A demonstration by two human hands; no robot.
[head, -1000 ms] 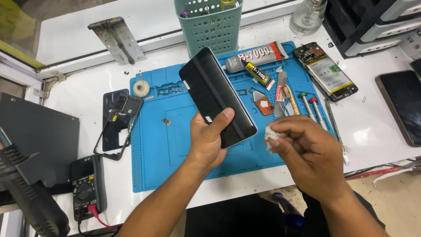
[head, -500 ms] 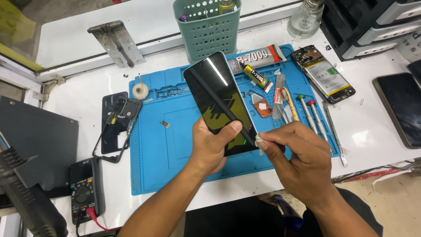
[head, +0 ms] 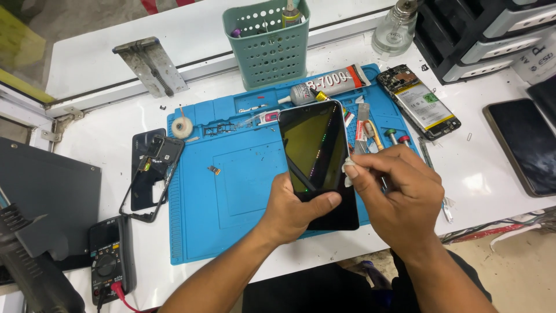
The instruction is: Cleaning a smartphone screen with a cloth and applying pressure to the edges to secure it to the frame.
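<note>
Glossy black glass is facing up in the head view: a phone screen panel (head: 318,159), tilted above the blue silicone repair mat (head: 231,191), is catching a yellowish reflection. The left hand (head: 295,211) is gripping its lower end, thumb pressing across the front. The right hand (head: 399,197) is pinching a small white wipe (head: 349,169) closed between fingertips and touching it to the panel's right edge. The panel is looking thin, stiff, smooth and probably slippery and fragile, so holding it by the edges and lower end seems safest. Around it on the white tabletop (head: 104,139) are lying a glue tube (head: 324,88), an opened phone body (head: 425,101), a phone frame (head: 153,174), a multimeter (head: 110,261) and a green basket (head: 269,43).
</note>
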